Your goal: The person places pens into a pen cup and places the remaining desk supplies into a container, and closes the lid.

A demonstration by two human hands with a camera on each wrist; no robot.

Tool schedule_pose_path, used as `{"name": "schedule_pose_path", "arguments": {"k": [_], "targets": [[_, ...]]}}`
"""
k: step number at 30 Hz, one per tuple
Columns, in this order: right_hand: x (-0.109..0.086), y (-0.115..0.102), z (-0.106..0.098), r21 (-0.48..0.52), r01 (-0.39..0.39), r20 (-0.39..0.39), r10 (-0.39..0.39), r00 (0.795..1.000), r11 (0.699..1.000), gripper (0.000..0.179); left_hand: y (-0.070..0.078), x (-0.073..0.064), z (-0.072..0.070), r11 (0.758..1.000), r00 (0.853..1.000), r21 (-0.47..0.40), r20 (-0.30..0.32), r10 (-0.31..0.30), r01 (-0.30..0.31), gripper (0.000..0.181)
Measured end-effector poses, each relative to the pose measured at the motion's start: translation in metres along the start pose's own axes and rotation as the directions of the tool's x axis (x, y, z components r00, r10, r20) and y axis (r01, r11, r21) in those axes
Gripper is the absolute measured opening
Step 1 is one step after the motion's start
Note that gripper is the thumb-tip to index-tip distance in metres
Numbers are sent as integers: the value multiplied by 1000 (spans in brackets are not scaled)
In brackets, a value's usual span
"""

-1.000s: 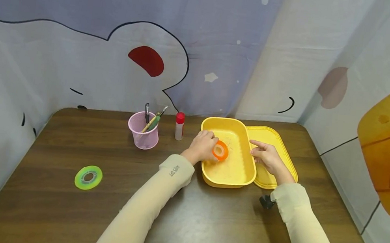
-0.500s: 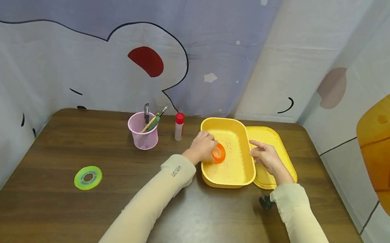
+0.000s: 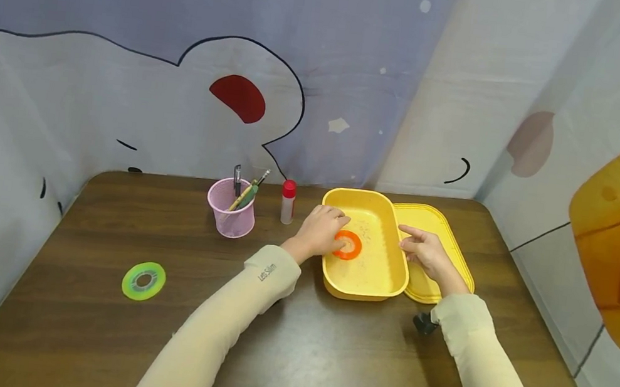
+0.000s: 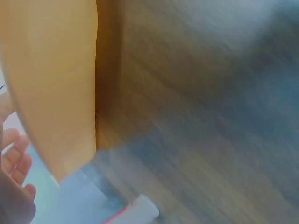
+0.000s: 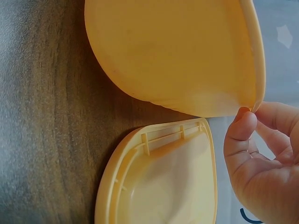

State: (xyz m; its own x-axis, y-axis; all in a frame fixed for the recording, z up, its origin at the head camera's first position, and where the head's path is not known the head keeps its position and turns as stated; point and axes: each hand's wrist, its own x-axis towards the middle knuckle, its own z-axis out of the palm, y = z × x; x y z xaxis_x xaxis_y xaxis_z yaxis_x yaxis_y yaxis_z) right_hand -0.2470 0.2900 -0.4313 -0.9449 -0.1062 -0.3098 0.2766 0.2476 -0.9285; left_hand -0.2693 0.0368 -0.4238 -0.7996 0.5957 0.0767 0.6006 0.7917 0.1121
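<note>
The dark wooden table [image 3: 102,335] carries a yellow box [image 3: 361,285] at about 1 o'clock, with its yellow lid [image 3: 450,259] touching it at the right. A pink pen cup [image 3: 231,212] and a glue stick [image 3: 287,202] stand at 12 o'clock, and a green tape roll [image 3: 144,281] lies at 9 o'clock.

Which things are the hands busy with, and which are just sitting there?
Busy with:
left hand touching the orange tape roll
yellow box, with the right hand at its rim
yellow lid beside it

Just sitting there:
green tape roll
pink pen cup
glue stick
</note>
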Motion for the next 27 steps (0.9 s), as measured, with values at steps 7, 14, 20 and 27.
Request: {"name": "schedule_pose_path", "arguments": {"k": [7, 14, 20, 27], "targets": [[0, 2, -1, -22, 7, 2, -7, 1000, 1000, 52, -19, -23, -15, 992, 990, -104, -131, 52, -66, 50], [-1, 1, 0, -23, -1, -1, 1, 1000, 1000, 52, -39, -55, -23, 974, 959, -203, -283, 34, -95, 43], [-1, 1, 1, -22, -3, -4, 3, 1000, 1000, 52, -61, -87, -22, 937, 923, -338, -381, -49, -90, 39], [0, 1, 0, -29, -6, -4, 6, 1000, 1000, 52, -89, -133, -22, 922, 916, -388, -373, -146, -11, 45]]}}
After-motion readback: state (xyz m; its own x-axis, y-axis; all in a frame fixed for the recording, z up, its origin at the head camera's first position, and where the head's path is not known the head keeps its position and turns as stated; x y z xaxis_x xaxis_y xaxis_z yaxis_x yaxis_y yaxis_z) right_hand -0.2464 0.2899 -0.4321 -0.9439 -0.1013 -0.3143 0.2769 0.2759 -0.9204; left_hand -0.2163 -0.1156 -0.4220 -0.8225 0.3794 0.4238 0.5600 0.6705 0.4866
